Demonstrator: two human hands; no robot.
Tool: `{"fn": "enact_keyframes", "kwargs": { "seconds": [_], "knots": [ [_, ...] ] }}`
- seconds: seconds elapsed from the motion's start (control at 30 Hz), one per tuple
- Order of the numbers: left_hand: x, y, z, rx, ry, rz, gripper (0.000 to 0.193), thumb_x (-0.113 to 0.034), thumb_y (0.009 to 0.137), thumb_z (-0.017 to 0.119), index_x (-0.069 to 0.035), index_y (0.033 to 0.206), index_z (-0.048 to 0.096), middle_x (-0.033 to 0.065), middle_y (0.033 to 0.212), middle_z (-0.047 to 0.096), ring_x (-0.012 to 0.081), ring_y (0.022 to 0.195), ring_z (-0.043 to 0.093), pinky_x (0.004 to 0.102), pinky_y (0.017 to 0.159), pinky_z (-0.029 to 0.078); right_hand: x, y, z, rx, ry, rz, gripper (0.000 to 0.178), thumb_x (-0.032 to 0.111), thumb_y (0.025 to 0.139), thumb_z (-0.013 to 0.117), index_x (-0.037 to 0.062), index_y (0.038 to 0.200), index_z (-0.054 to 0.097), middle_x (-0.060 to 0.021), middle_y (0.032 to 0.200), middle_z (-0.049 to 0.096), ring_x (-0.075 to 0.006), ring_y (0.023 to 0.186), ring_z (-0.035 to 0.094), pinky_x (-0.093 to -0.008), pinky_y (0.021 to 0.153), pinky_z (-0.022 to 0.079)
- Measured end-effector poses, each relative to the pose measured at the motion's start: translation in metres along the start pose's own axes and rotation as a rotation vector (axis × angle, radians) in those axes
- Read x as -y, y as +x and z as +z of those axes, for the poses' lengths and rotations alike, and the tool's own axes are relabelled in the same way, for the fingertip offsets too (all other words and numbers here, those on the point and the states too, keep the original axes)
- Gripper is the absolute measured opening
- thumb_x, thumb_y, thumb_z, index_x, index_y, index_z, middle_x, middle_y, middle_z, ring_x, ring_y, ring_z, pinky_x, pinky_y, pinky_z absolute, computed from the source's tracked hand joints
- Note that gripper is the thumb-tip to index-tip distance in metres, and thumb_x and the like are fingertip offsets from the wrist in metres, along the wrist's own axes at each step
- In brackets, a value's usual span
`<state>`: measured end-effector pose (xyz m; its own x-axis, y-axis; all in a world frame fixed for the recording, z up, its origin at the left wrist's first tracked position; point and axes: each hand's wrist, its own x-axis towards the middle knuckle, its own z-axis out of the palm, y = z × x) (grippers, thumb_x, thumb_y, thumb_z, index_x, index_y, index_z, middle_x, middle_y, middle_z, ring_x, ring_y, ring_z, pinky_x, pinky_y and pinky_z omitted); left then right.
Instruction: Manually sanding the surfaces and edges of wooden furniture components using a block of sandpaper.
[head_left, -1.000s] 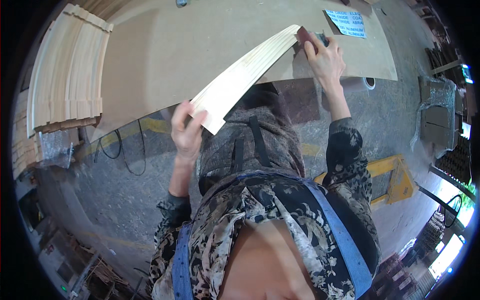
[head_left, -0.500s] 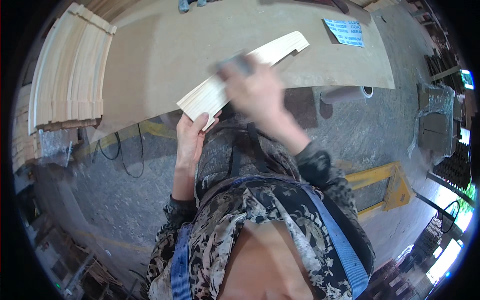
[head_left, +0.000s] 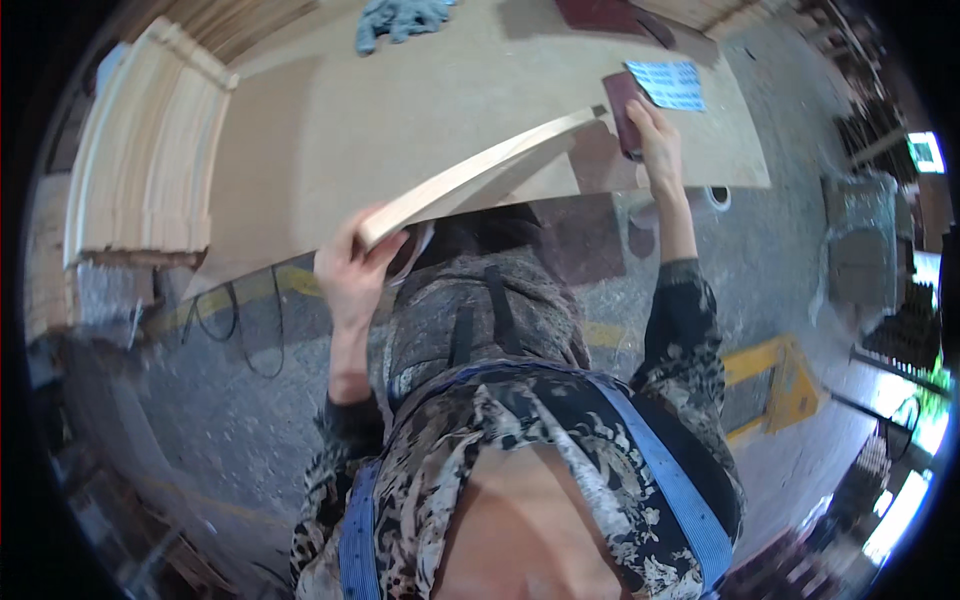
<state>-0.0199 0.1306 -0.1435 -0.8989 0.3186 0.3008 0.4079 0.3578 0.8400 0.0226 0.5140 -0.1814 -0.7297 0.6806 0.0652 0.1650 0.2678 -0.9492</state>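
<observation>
My left hand (head_left: 352, 262) grips the near end of a long, slightly curved strip of pale wood (head_left: 478, 172), its fingers wrapped round the end. The strip is turned on its side, with a narrow edge facing up, and slants away to the right over the table. At its far end shows a small dark notch. Beyond that end, my right hand (head_left: 657, 135) is closed round a sanding block (head_left: 622, 115) with a dark red abrasive face, held upright and apart from the wood. Just above that hand lies a sheet of blue-and-white printed sandpaper (head_left: 668, 84).
Stacked pale wood strips (head_left: 145, 150) stand at the table's left. Grey gloves (head_left: 400, 20) and dark red sheets (head_left: 605, 14) lie at the table's (head_left: 290, 170) back. A white roll (head_left: 715, 199) is below its front edge. Yellow metal framing (head_left: 790, 385) stands on the floor at right.
The wood strip has turned from its broad face onto its side. My right hand has moved off the wood to the right with the sanding block. My left hand still holds the near end.
</observation>
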Motion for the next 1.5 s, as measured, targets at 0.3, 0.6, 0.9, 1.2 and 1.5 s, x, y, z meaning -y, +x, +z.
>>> {"fn": "enact_keyframes", "kwargs": {
  "seconds": [0.3,0.6,0.9,1.2,1.5],
  "knots": [
    [-0.087,0.09,0.135,0.173,-0.707,0.366,0.032,0.001,0.077,0.071,-0.003,0.107,0.061,0.0017,0.099,0.062,0.0107,0.082,0.06,0.0234,0.072,0.051,0.011,-0.031,0.004,-0.114,0.365,0.132,0.043,0.029,0.089,0.058,-0.0035,0.116,0.059,-0.0029,0.079,0.063,-0.0083,0.067,0.058,-0.0212,0.058,0.045],
    [-0.177,0.126,0.157,0.409,-0.383,0.45,0.025,-0.014,0.073,0.076,0.001,0.09,0.064,0.0088,0.076,0.067,0.0089,0.072,0.061,0.0253,0.063,0.049,0.156,-0.079,-0.101,-0.46,0.215,-0.592,0.041,0.029,0.087,0.057,-0.0005,0.115,0.059,-0.0117,0.106,0.059,-0.0186,0.096,0.057,-0.0315,0.084,0.045],
    [-0.16,0.107,0.166,0.353,-0.544,0.464,0.021,-0.015,0.074,0.073,0.002,0.083,0.064,0.0153,0.063,0.062,0.0142,0.057,0.06,0.0299,0.052,0.046,0.141,-0.074,-0.1,-0.748,-0.772,-0.669,0.035,0.027,0.081,0.063,0.0157,0.114,0.065,-0.0178,0.114,0.054,-0.0313,0.101,0.054,-0.0369,0.083,0.048],
    [-0.157,0.109,0.12,0.14,0.241,1.21,0.023,-0.011,0.065,0.072,-0.009,0.088,0.067,0.0092,0.072,0.063,0.0265,0.06,0.061,0.0334,0.053,0.047,0.203,-0.114,-0.107,0.069,-0.322,-0.939,0.036,0.03,0.084,0.06,0.0124,0.114,0.064,-0.0164,0.117,0.056,-0.0288,0.107,0.055,-0.0356,0.091,0.043],
    [-0.144,0.122,0.102,0.086,0.537,1.502,0.023,-0.012,0.07,0.06,0.0,0.089,0.059,0.0113,0.083,0.063,0.0179,0.065,0.06,0.028,0.055,0.045,0.162,-0.111,-0.121,0.005,-0.288,-0.55,0.039,0.029,0.081,0.061,0.01,0.115,0.064,-0.0167,0.121,0.053,-0.0306,0.109,0.054,-0.0368,0.092,0.043]
  ]
}}
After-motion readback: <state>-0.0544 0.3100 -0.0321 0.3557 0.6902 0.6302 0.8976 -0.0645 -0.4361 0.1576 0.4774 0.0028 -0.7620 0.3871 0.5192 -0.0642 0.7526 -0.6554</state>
